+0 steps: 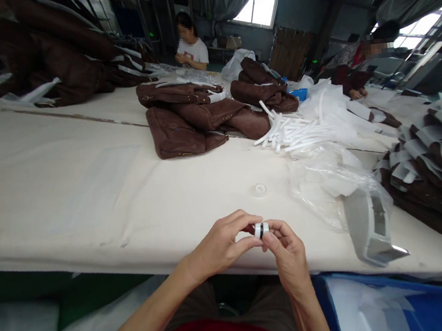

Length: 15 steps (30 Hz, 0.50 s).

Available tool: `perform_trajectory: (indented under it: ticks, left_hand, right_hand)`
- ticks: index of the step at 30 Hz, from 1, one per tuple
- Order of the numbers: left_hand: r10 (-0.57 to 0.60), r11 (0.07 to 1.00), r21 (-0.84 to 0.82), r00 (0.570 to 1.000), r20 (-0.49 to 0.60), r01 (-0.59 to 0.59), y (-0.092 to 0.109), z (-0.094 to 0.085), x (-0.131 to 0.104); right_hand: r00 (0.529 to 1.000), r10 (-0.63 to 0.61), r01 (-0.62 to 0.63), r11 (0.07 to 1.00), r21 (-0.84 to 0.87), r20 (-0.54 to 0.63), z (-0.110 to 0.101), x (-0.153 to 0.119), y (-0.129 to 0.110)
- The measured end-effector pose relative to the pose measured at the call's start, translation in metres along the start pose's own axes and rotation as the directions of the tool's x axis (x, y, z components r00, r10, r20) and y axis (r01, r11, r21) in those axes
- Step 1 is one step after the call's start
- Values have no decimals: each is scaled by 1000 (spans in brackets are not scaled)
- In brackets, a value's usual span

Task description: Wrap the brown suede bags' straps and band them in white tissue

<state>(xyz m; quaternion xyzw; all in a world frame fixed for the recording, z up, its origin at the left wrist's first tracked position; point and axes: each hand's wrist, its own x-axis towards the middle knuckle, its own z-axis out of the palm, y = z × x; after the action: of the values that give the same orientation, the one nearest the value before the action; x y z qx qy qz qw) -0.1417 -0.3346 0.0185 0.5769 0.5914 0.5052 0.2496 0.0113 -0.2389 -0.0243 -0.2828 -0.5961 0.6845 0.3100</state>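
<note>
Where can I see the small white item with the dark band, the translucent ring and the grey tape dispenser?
Small white item (257, 230): head view, its left white part.
Translucent ring (261, 193): head view, its near side.
Grey tape dispenser (359, 229): head view, its side wall.

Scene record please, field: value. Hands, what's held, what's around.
left hand: fingers on small white-and-black piece
right hand: fingers on the same piece
held above: near edge of pale table
beyond hands: translucent ring, lying on table
right of hands: grey plastic holder, clear plastic bag
farther back: brown bags, white tubes
piece's exact type: cannot tell
</note>
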Motion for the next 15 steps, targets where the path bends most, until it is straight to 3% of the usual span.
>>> perform_trajectory:
  ticks: [4, 7, 9, 12, 15]
  left_hand:
    - [-211, 938, -290, 976, -49, 188, -7, -1, -3]
    - [-418, 715, -638, 906, -63, 285, -14, 1, -5]
    - [-505, 527, -790, 863, 3, 312, -18, 5, -7]
    - [-557, 401, -829, 823, 117, 389, -23, 16, -16]
    - [-583, 446, -766, 800, 143, 462, -28, 30, -27]
  right_hand:
    - [997, -35, 36, 999, 19, -64, -5, -1, 8]
    - [991, -39, 35, 999, -30, -129, -8, 1, 11]
    - [989, -60, 47, 994, -99, -134, -7, 2, 12]
    - [990, -136, 120, 962, -244, -49, -3, 2, 17]
    - [964, -255, 262, 881, -393, 71, -4, -1, 26]
